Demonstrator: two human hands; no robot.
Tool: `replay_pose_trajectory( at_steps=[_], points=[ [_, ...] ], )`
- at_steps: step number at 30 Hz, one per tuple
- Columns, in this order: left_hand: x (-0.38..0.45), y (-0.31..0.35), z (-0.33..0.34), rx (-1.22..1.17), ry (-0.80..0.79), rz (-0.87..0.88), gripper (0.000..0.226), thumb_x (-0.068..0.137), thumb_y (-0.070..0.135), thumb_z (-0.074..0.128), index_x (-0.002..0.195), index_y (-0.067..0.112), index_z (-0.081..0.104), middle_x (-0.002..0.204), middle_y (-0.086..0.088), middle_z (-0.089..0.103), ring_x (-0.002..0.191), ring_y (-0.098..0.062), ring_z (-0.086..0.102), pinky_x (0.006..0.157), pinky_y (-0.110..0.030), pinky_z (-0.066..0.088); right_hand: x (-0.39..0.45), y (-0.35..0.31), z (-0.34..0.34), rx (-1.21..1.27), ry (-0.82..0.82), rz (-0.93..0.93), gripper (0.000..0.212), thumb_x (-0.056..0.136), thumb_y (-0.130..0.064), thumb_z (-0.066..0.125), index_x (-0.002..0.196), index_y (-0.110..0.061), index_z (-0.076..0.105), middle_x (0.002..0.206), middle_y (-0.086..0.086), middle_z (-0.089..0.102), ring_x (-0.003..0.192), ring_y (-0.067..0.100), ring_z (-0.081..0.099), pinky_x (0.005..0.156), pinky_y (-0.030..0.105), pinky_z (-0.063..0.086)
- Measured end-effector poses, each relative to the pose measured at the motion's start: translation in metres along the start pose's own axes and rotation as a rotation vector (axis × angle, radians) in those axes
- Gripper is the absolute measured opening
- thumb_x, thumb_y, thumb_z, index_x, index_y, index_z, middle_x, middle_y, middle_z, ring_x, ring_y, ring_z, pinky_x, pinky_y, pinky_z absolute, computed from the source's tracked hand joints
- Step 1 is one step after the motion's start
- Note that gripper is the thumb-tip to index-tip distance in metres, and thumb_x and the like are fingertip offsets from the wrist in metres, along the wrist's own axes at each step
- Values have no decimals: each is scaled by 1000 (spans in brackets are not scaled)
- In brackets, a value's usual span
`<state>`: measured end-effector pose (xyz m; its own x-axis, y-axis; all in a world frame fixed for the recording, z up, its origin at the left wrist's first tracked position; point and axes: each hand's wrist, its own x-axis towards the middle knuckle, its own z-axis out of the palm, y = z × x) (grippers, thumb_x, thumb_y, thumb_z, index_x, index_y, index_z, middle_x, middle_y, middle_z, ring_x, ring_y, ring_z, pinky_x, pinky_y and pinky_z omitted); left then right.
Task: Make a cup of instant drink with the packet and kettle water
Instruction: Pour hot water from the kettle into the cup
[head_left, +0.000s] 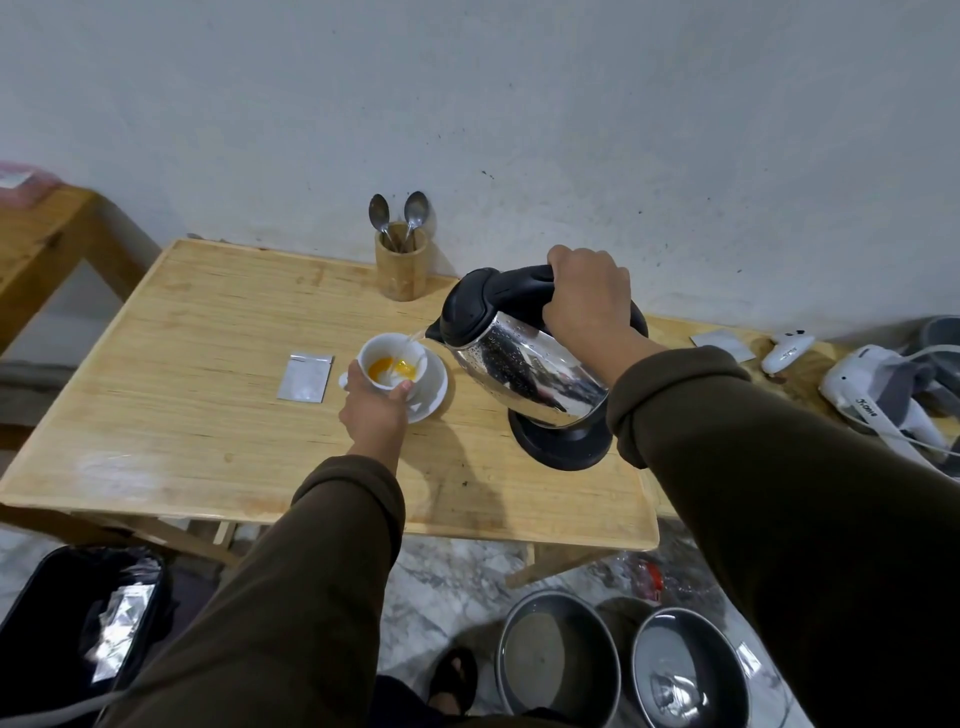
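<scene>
A white cup (375, 347) stands on a white saucer (434, 391) near the middle of the wooden table (208, 364). Orange powder and liquid lie in the cup's bottom. My left hand (375, 410) grips the cup's near side. My right hand (587, 296) holds the black handle of a steel kettle (524, 364), which is tilted to the left above its black base (563, 447). A thin stream of water runs from the spout into the cup. A silver packet (305, 378) lies flat on the table left of the cup.
A wooden holder (401, 267) with two spoons stands at the table's back edge by the wall. White devices and cables (872, 395) crowd the right. Two grey bowls (623, 660) sit on the floor below. A black bin (78, 623) holding silver wrappers is lower left.
</scene>
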<state>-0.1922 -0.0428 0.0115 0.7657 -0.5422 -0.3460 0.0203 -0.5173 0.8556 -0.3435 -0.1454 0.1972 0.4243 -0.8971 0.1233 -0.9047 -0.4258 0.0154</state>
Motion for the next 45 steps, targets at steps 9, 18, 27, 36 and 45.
replay_pose_trajectory(
  at_steps=[9, 18, 27, 36, 45],
  points=[
    [1, 0, 1, 37, 7, -1, 67, 83, 33, 68, 141, 24, 36, 135, -12, 55, 129, -38, 45, 102, -43, 41, 1, 0, -1, -18, 11, 13, 25, 86, -2, 50, 110, -6, 52, 103, 14, 62, 101, 33, 54, 84, 39, 41],
    [2, 0, 2, 28, 6, -16, 66, 83, 31, 68, 140, 25, 36, 134, -12, 55, 128, -38, 44, 100, -44, 42, 0, -1, -2, -34, 10, 21, 25, 86, -2, 51, 110, -7, 52, 103, 13, 62, 102, 32, 54, 85, 39, 42],
    [2, 2, 1, 25, 5, -30, 66, 82, 32, 69, 139, 26, 37, 134, -13, 55, 127, -39, 46, 101, -46, 43, -2, -4, -1, -59, 8, -9, 24, 87, -3, 52, 110, -7, 52, 103, 14, 62, 101, 32, 54, 84, 39, 42],
    [0, 2, -1, 30, -2, -7, 66, 81, 33, 69, 139, 23, 38, 134, -13, 55, 127, -38, 46, 103, -46, 42, -1, -5, -1, -83, 13, -16, 25, 87, -4, 52, 112, -8, 51, 105, 13, 62, 103, 31, 54, 84, 38, 42],
    [-1, 4, -2, 41, -3, -3, 64, 82, 32, 69, 138, 22, 39, 133, -12, 56, 128, -39, 45, 103, -44, 40, -2, -5, 0, -84, 20, -17, 24, 88, -4, 53, 112, -7, 51, 105, 13, 62, 102, 31, 54, 84, 39, 42]
  ],
)
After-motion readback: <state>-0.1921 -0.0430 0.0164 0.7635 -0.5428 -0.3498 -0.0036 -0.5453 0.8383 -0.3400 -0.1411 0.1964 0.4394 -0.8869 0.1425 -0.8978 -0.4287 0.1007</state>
